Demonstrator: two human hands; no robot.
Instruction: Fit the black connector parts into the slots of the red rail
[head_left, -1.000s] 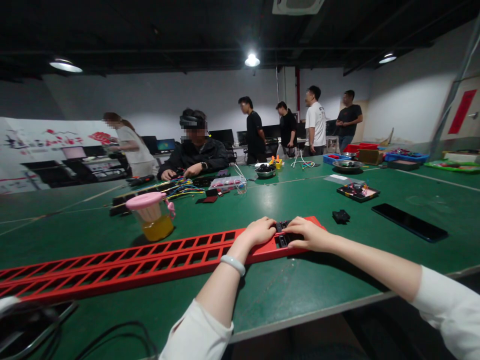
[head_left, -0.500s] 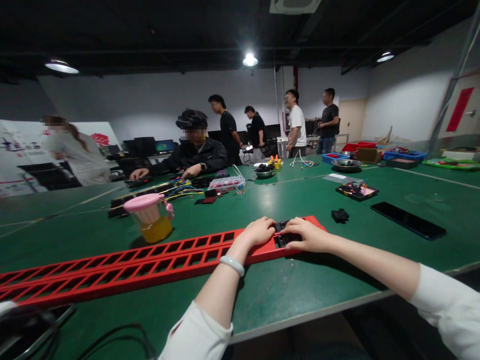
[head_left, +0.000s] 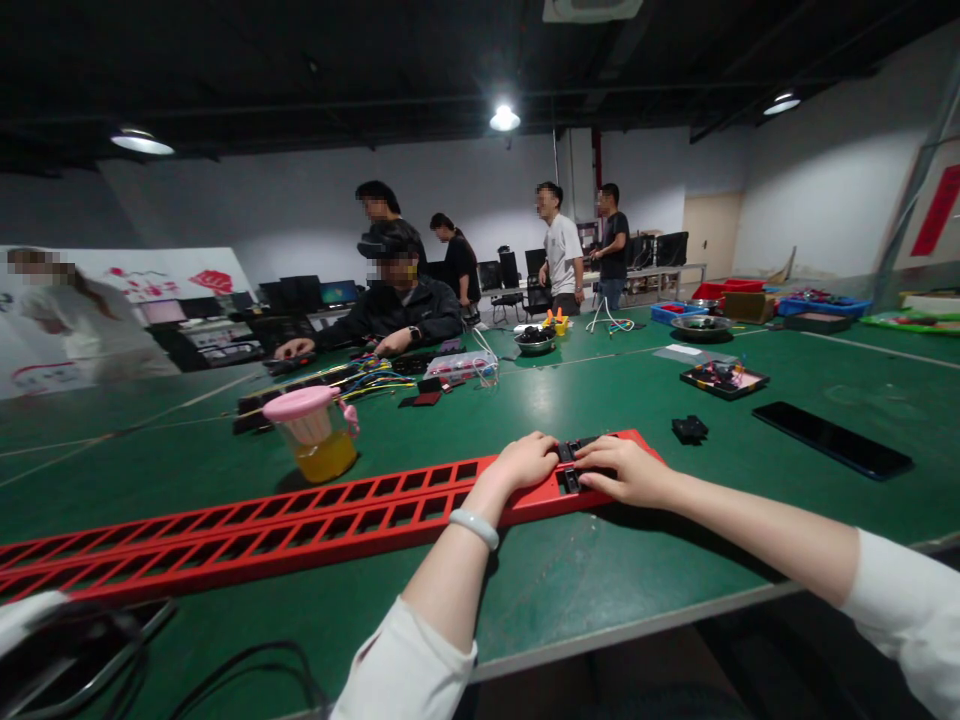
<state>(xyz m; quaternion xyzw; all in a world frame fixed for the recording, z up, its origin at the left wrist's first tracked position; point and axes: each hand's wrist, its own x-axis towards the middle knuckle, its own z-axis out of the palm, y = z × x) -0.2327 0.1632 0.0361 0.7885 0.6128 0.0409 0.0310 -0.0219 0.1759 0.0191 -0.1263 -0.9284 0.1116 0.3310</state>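
A long red slotted frame (head_left: 300, 535) lies across the green table, with two rows of openings. My left hand (head_left: 525, 462) rests over its right part, fingers together and bent down against the frame beside a black plastic part (head_left: 568, 450). My right hand (head_left: 626, 472) comes in from the right, thumb and fingers closed around a second small black part (head_left: 572, 481) set in a near-row opening. The fingers hide much of both parts. A loose black piece (head_left: 689, 430) lies to the right of my right hand.
Behind the frame stands a pink-lidded cup (head_left: 319, 440) of yellow liquid. A phone (head_left: 831, 440) and a small tray (head_left: 724, 380) of parts lie to the right. Black cables (head_left: 247, 665) lie front left. Across the table sits a person wearing a headset (head_left: 405, 300), near coloured wires.
The view has shifted slightly, moving the table things a little to the right. My right fingers have shifted slightly at the near black part; more of it shows. My left hand stays on the frame.
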